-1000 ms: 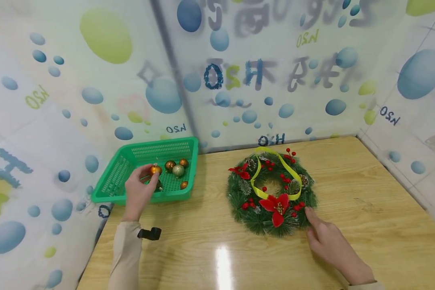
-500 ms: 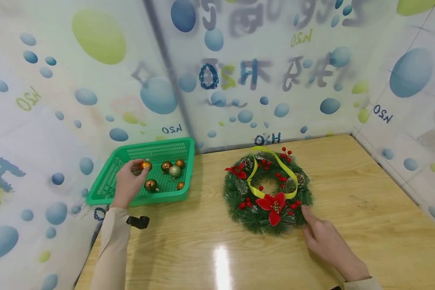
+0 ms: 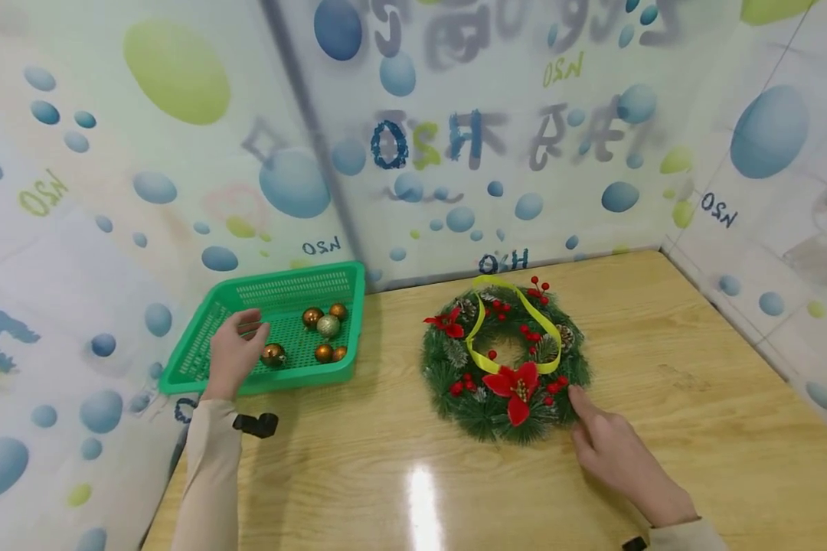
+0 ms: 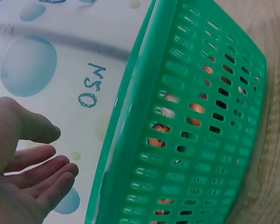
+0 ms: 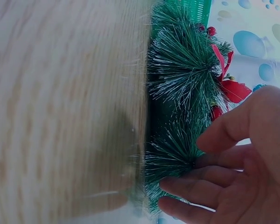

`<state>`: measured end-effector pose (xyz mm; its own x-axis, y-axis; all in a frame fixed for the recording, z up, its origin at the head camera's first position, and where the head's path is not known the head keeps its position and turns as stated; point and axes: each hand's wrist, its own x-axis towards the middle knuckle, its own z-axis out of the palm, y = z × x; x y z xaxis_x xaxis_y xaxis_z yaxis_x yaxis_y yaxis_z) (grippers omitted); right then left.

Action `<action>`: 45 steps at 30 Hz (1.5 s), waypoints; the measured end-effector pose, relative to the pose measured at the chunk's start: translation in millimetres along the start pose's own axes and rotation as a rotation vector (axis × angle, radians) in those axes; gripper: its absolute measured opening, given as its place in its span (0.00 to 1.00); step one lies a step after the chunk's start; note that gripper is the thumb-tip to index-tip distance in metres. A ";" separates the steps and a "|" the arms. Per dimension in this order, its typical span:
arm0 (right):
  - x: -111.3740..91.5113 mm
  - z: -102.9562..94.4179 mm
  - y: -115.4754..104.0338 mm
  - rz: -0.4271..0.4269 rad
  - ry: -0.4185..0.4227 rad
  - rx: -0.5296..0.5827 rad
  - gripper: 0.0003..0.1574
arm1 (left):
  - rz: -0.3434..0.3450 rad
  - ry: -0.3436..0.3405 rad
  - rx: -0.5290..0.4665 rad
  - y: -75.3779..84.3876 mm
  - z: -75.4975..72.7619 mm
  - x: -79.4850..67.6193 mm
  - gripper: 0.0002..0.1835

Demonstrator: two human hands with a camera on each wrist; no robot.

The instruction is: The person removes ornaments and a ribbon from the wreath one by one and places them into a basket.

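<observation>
My left hand (image 3: pixel 237 348) hovers over the left part of a green plastic basket (image 3: pixel 262 383), its fingers loosely bent with nothing between them. Inside lie several Christmas baubles: a dark bronze one (image 3: pixel 272 354) near the hand, a pale glittery one (image 3: pixel 328 327), and a shiny orange-gold one (image 3: pixel 324 353) among others. In the left wrist view the same hand (image 4: pixel 35 172) is beside the basket's slotted wall (image 4: pixel 196 116). My right hand (image 3: pixel 613 451) touches the lower right edge of a green Christmas wreath (image 3: pixel 478 417); in the right wrist view its relaxed fingers reach against the needles.
The wreath carries red poinsettias (image 3: pixel 517 390), red berries, pinecones and a yellow ribbon loop (image 3: pixel 484 360). It lies flat on a wooden table (image 3: pixel 358 467). A wall (image 3: pixel 420 222) printed with blue and green dots stands behind the basket and wreath.
My left hand has moved left and let go of the orange-gold bauble, which now lies in the basket near the front right. The right hand stays at the wreath; the head view shifts slightly.
</observation>
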<state>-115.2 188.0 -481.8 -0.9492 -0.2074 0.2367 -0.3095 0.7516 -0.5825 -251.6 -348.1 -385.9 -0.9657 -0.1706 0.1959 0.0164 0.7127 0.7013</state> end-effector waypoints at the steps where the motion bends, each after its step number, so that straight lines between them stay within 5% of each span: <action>1: -0.2 -0.2 0.5 0.000 0.001 -0.003 0.35 | 0.004 0.002 0.002 1.1 1.1 -0.9 0.26; 12: -2.3 1.1 5.3 0.008 0.001 0.000 0.35 | 0.174 -0.016 -0.033 28.4 24.1 -0.3 0.21; 23: -0.3 1.4 4.3 -0.020 0.015 0.005 0.35 | 0.307 -0.074 -0.111 89.3 61.2 -10.1 0.18; 38: 2.3 -1.4 4.4 -0.010 0.019 0.012 0.35 | 0.388 -0.119 -0.226 139.1 119.8 -11.2 0.14; 45: 0.4 -0.1 4.5 0.001 0.012 0.024 0.35 | 0.359 -0.287 -0.228 177.5 155.9 -20.4 0.13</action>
<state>-116.9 191.4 -484.2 -0.9488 -0.1988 0.2457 -0.3100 0.7365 -0.6012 -269.4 -112.1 -372.3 -0.9206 0.2740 0.2783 0.3853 0.5201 0.7623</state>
